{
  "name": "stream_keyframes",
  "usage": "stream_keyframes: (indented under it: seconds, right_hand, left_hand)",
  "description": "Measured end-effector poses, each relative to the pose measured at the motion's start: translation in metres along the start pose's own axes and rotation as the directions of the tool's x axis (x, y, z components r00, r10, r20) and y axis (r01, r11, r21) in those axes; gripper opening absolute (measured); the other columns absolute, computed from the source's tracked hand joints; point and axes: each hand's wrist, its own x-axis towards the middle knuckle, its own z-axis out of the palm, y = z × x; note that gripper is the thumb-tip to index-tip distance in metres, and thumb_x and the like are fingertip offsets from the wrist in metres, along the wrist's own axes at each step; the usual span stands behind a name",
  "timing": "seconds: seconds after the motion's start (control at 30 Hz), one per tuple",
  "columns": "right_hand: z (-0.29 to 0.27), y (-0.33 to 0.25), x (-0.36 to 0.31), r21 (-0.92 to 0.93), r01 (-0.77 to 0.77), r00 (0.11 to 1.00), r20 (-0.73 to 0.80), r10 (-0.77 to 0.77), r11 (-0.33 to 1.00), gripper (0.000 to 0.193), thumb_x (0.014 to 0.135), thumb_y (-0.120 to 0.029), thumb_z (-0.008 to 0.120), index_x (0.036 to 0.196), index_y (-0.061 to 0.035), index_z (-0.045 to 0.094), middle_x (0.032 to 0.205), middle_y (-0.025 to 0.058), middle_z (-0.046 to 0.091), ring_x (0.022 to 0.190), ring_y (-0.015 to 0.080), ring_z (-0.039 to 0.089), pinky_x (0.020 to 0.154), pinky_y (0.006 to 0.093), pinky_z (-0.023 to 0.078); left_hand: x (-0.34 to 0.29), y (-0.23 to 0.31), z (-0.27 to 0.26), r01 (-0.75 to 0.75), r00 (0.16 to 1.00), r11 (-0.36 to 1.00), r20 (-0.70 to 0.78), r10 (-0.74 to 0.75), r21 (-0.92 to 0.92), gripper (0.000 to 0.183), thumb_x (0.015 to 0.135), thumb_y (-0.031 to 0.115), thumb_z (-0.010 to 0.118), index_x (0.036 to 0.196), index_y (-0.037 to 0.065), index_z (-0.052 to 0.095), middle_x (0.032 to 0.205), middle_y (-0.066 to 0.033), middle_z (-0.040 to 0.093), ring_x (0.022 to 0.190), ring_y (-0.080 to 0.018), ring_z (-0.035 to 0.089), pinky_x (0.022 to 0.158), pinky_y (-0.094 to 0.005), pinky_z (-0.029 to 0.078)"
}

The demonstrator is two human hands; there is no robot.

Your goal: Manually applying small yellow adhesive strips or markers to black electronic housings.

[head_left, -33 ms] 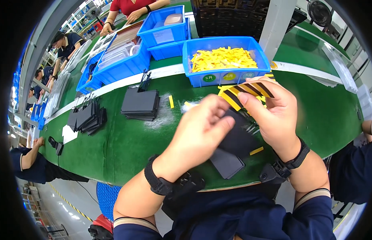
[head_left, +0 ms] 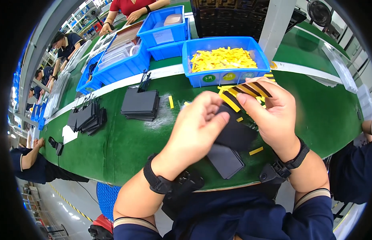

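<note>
My left hand [head_left: 197,132] has its fingers curled and its thumb against the edge of a dark black card [head_left: 238,134]. In my right hand [head_left: 272,112] a curved strip sheet with yellow and black stripes [head_left: 253,89] is pinched between thumb and fingers. The sheet's left end comes close to my left fingertips; I cannot tell whether they touch. Beneath the held card lies a small stack of black cards [head_left: 226,163] near the table's front edge. A loose yellow strip [head_left: 256,151] lies just right of that stack, and a shorter yellow piece [head_left: 239,119] shows between my hands.
A blue bin [head_left: 226,80] full of yellow strips stands beyond my hands. To the left are a neat stack of black cards with cords [head_left: 140,103] and a looser pile [head_left: 88,116]. More blue bins [head_left: 126,66] stand farther back. Other people sit around the green table [head_left: 126,148].
My left hand has shifted slightly left with the black card, which sits a little differently. A short yellow piece now shows between my hands. My right hand has barely moved.
</note>
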Motion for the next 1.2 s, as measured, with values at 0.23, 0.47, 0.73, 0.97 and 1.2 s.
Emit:
stream_keyframes:
  seconds: [0.23,0.47,0.73,0.97,1.2]
  right_hand:
    - [-0.003,-0.003,0.004,-0.17,0.078,0.996,0.057,-0.069,0.982,0.016,0.071,0.0,0.066,0.086,0.0015,0.066,0.077,0.0092,0.064,0.072,0.018,0.06,0.065,0.0272,0.047]
    - [-0.004,-0.002,0.006,-0.238,0.152,0.987,0.082,-0.136,0.959,0.015,0.069,0.002,0.065,0.084,0.0003,0.066,0.073,0.0084,0.063,0.068,0.0196,0.058,0.063,0.0287,0.046]
    - [-0.003,0.001,0.005,-0.233,0.162,0.986,0.072,-0.149,0.959,0.015,0.068,0.002,0.066,0.083,0.0003,0.066,0.073,0.0095,0.062,0.067,0.0202,0.058,0.064,0.0291,0.046]
    - [0.0,0.005,0.009,-0.326,0.287,0.957,0.141,-0.254,0.901,0.018,0.068,-0.003,0.069,0.085,0.0011,0.064,0.075,0.0093,0.061,0.072,0.0231,0.058,0.069,0.032,0.046]
    - [-0.008,0.003,0.012,-0.308,0.147,0.974,0.213,-0.082,0.94,0.025,0.067,-0.004,0.069,0.09,-0.0003,0.062,0.097,0.01,0.062,0.097,0.0229,0.058,0.09,0.034,0.043]
  left_hand:
    - [0.0,0.004,-0.003,0.081,0.997,0.969,0.026,-0.077,-0.235,0.018,0.088,0.0,0.052,0.105,-0.003,0.049,0.093,-0.0068,0.064,0.082,-0.0064,0.057,0.072,-0.0218,0.046]
    - [-0.001,0.003,-0.002,0.063,0.998,0.964,0.02,-0.06,-0.258,0.019,0.088,0.001,0.052,0.106,-0.002,0.049,0.093,-0.0066,0.065,0.082,-0.0059,0.056,0.072,-0.0215,0.046]
    - [-0.001,0.004,-0.004,0.073,0.997,0.972,0.011,-0.072,-0.225,0.019,0.087,0.001,0.053,0.105,-0.002,0.051,0.091,-0.0057,0.065,0.081,-0.0052,0.056,0.07,-0.0207,0.046]
    - [-0.002,0.001,-0.003,0.061,0.998,0.976,-0.016,-0.066,-0.21,0.02,0.086,0.002,0.055,0.105,-0.002,0.051,0.089,-0.0058,0.065,0.079,-0.0049,0.056,0.068,-0.0207,0.046]
    - [-0.004,0.004,-0.001,0.017,0.998,0.995,-0.056,-0.023,-0.102,0.022,0.085,0.004,0.057,0.106,-0.003,0.052,0.088,-0.0077,0.066,0.08,-0.0058,0.058,0.068,-0.0213,0.047]
